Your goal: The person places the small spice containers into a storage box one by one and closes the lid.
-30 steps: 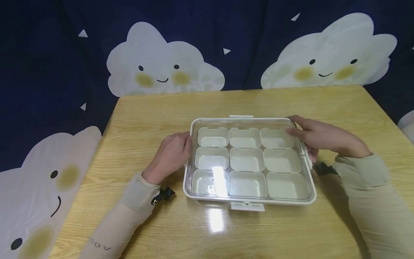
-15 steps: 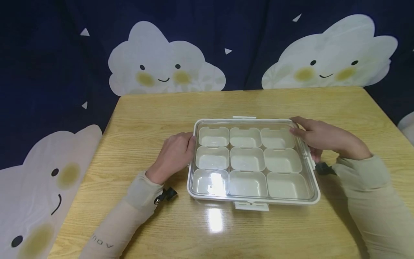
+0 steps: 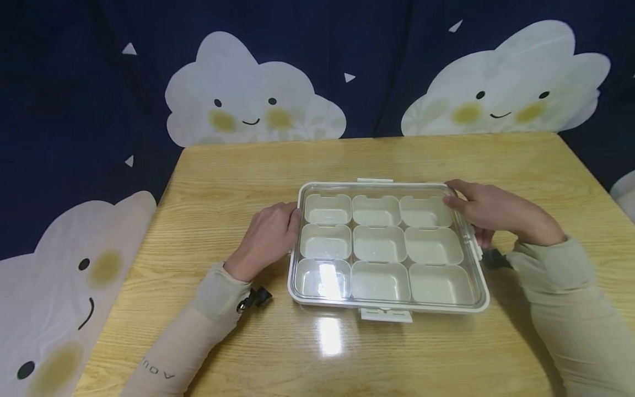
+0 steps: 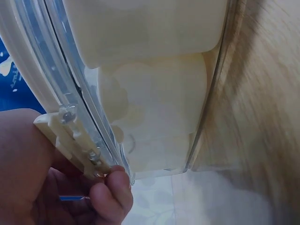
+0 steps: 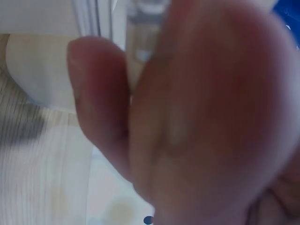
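Observation:
A clear-lidded storage box (image 3: 379, 242) with a white rim lies on the table, its lid on. Several cream inner bins (image 3: 379, 244) show through the lid in rows. At the box's left side is my left hand (image 3: 268, 234); in the left wrist view its fingers pinch a cream latch (image 4: 75, 140), which stands out from the wall. My right hand (image 3: 501, 212) grips the right side near the far corner, with one finger lying on the lid's edge. Blurred fingers (image 5: 101, 89) in the right wrist view curl at the right latch (image 5: 143, 42), mostly hidden.
The wooden table (image 3: 238, 171) reaches back to a dark blue curtain (image 3: 377, 66) with cloud prints. More latches show on the box's near side and far side. A small black device hangs by each wrist.
Compared with a second ago, the box and my left hand stand slightly further right. During the last half second hardly anything moves; both hands keep their places on the box.

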### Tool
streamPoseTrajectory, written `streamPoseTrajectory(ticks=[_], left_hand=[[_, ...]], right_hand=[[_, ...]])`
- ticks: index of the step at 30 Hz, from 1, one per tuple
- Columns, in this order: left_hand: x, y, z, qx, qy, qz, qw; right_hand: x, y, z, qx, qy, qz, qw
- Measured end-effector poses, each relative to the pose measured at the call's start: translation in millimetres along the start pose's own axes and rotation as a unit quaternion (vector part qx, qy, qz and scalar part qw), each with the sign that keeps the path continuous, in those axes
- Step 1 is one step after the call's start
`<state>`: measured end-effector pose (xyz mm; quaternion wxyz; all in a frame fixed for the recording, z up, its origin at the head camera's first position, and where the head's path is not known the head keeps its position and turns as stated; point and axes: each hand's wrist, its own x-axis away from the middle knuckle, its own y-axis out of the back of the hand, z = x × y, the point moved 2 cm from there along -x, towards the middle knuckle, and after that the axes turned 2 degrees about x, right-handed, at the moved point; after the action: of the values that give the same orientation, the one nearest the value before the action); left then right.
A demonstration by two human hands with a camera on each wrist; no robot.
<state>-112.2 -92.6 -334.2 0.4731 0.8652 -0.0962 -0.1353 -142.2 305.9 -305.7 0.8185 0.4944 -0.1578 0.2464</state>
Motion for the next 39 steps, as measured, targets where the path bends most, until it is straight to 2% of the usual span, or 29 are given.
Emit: streamPoseTrajectory(ticks=[16, 29, 39], left_hand=[[-1.2, -1.4, 2.0, -0.005, -0.009, -0.007, 0.9999], [-2.2, 2.1, 0.7, -0.008, 0.003, 0.026, 0.9996], [-2.1, 1.0, 6.7, 0.002, -0.012, 0.036, 0.9993]], right_hand=[[-0.7, -1.8, 0.7, 0.027, 0.001, 0.008, 0.9996], [-4.2, -1.4, -2.3, 0.036, 0.019, 0.014, 0.9991], [-9.0, -1.2, -6.2, 0.049, 0.033, 0.038, 0.9975]])
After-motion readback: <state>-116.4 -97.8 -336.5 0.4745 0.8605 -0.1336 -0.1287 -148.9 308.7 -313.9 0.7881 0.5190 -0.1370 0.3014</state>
